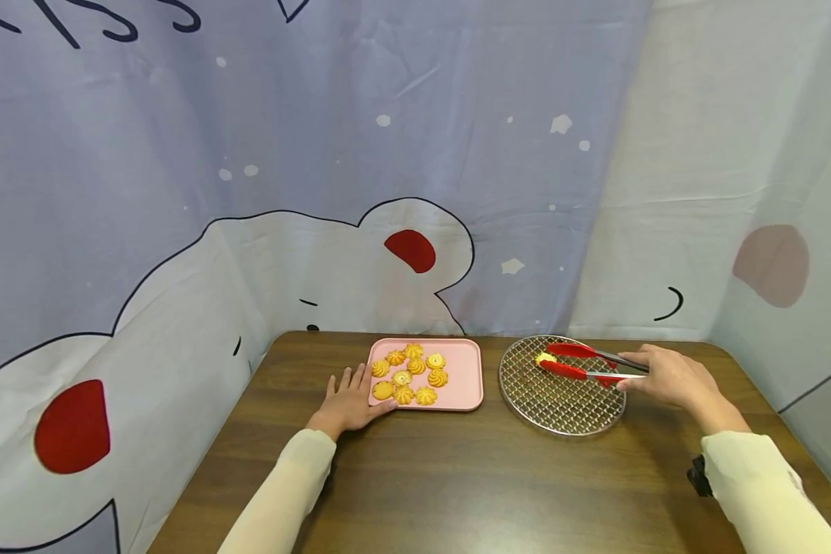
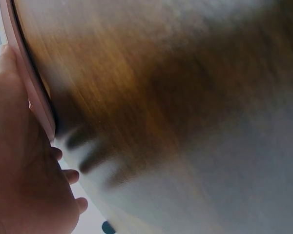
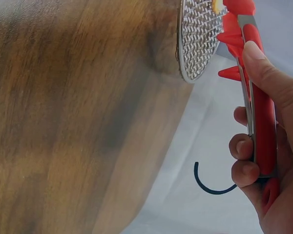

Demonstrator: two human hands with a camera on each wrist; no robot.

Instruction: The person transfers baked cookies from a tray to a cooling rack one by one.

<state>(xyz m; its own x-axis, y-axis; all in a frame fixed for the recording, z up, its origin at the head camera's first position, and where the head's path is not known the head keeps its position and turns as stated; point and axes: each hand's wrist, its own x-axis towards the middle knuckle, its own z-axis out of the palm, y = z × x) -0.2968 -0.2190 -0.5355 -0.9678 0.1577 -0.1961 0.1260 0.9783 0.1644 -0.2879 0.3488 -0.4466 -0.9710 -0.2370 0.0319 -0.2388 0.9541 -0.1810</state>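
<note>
My right hand (image 1: 675, 382) grips red-tipped tongs (image 3: 264, 117), thumb on one arm and fingers curled round the other. Between the tong tips is a yellow cookie (image 1: 544, 358), over the left part of a round wire rack (image 1: 561, 408). On the left, my left hand (image 1: 349, 402) rests with straight, spread fingers against the near-left corner of a pink tray (image 1: 462, 377). In the left wrist view its thumb lies along the tray's rim. Several piped golden cookies (image 1: 415, 366) lie on the tray's left and middle part.
A brown wooden table (image 1: 485, 485) carries the tray and the rack, both near its back edge. Behind and to the sides hangs a printed cloth (image 1: 512, 177) with white cartoon shapes, close to the table's edges. A gap of table separates tray and rack.
</note>
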